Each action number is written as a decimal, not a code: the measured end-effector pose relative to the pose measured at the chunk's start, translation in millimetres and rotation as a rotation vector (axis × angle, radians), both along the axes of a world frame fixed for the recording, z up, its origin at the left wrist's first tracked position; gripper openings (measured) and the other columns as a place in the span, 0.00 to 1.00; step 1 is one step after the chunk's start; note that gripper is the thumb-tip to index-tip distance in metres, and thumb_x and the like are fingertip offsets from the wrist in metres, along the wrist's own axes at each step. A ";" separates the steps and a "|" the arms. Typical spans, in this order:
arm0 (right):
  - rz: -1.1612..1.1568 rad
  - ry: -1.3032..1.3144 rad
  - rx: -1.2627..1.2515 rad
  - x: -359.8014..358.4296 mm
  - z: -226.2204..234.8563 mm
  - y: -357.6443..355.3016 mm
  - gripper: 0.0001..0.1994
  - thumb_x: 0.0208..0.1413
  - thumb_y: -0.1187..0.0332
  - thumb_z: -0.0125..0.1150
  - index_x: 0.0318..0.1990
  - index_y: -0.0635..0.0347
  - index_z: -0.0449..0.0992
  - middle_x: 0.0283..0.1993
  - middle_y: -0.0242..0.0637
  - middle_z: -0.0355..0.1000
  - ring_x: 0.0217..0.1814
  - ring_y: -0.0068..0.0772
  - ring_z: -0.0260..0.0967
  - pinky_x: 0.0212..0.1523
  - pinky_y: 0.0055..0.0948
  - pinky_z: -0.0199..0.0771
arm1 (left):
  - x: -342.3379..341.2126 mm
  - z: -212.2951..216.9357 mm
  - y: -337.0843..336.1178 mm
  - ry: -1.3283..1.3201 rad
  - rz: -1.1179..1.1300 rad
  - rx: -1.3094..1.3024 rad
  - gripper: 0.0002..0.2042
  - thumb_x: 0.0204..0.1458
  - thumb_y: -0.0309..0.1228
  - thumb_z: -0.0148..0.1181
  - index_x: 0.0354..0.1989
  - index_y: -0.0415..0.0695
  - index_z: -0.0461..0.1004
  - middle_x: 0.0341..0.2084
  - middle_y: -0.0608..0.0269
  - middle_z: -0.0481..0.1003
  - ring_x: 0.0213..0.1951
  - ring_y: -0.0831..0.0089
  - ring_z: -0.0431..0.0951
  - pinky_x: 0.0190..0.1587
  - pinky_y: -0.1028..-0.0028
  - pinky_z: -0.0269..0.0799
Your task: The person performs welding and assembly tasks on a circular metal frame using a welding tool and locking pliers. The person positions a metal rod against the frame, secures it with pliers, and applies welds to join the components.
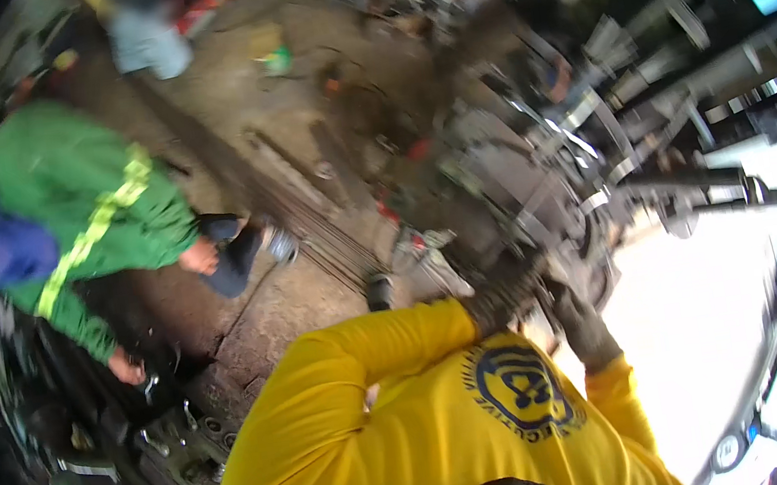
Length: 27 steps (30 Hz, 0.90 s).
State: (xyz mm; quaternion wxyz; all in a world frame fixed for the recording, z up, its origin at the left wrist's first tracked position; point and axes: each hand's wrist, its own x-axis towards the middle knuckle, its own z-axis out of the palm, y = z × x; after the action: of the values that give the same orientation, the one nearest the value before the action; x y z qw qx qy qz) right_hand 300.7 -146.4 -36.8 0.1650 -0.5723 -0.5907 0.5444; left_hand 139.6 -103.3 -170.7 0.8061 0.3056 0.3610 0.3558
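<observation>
I see my own yellow long-sleeved shirt filling the lower middle of the blurred picture. My left hand [499, 301], in a dark glove, is closed around a dark ribbed metal piece [523, 280] at the edge of a grey metal machine [538, 184]. My right hand [581, 327], also in a dark glove, is raised against the same machine just to the right; its fingers are too blurred to read. A bundle of long thin steel rods [295, 206] lies on the dirt floor and runs toward my hands.
A person in a green jacket [78, 195] with a yellow reflective stripe crouches at the left, hands near dark metal parts [152, 421]. Another person [146, 39] stands at the top. Stacked metal bars [681, 76] fill the right; a pale vehicle [768, 369] sits on bright ground.
</observation>
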 end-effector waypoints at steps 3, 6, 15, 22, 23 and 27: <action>0.006 0.006 -0.119 2.9 7.0 2.0 0.32 0.72 0.52 0.50 0.74 0.65 0.57 0.56 0.39 0.72 0.52 0.29 0.68 0.58 0.28 0.69 | -6.3 37.0 -6.0 0.058 0.008 0.096 0.18 0.65 0.46 0.53 0.45 0.43 0.75 0.38 0.59 0.79 0.42 0.65 0.80 0.45 0.65 0.75; -0.006 0.045 -0.154 -1.5 17.8 -1.0 0.36 0.70 0.45 0.48 0.75 0.61 0.55 0.70 0.49 0.64 0.69 0.37 0.64 0.69 0.34 0.63 | -13.5 50.4 -2.4 0.099 -0.066 0.130 0.14 0.67 0.42 0.51 0.47 0.44 0.74 0.39 0.59 0.78 0.43 0.66 0.80 0.48 0.65 0.76; -0.306 -0.071 0.088 37.9 -36.5 -60.4 0.31 0.68 0.48 0.56 0.70 0.61 0.66 0.69 0.47 0.68 0.74 0.39 0.61 0.71 0.35 0.60 | -31.9 27.6 3.0 -0.297 -0.084 -0.233 0.19 0.69 0.45 0.47 0.52 0.41 0.72 0.47 0.53 0.78 0.52 0.57 0.78 0.60 0.54 0.75; -0.738 0.018 -0.006 51.2 -98.4 -116.3 0.24 0.64 0.50 0.59 0.58 0.58 0.76 0.58 0.49 0.76 0.63 0.48 0.71 0.65 0.39 0.68 | -29.4 34.1 0.3 -0.382 -0.163 -0.496 0.16 0.70 0.40 0.45 0.52 0.41 0.72 0.50 0.49 0.78 0.58 0.49 0.74 0.69 0.46 0.63; -0.756 0.029 -0.017 48.9 -102.8 -118.2 0.25 0.65 0.51 0.60 0.60 0.61 0.75 0.59 0.48 0.75 0.63 0.44 0.71 0.65 0.37 0.68 | -28.4 36.2 2.0 -0.235 -0.121 -0.497 0.16 0.70 0.40 0.45 0.51 0.41 0.71 0.46 0.52 0.74 0.56 0.52 0.72 0.70 0.46 0.62; -0.910 0.183 -0.122 48.8 -119.0 -139.4 0.26 0.66 0.56 0.61 0.63 0.67 0.72 0.60 0.46 0.75 0.61 0.34 0.72 0.64 0.34 0.70 | -15.9 40.8 -2.9 -0.161 -0.158 -0.572 0.14 0.68 0.38 0.46 0.51 0.40 0.66 0.40 0.57 0.69 0.49 0.58 0.70 0.69 0.45 0.62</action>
State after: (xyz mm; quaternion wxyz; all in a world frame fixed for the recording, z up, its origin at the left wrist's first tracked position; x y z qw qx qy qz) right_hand 349.5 -285.8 -155.8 0.4044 -0.7315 -0.2299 0.4985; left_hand 123.7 -106.2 -129.8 0.9106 0.0644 0.3565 0.1990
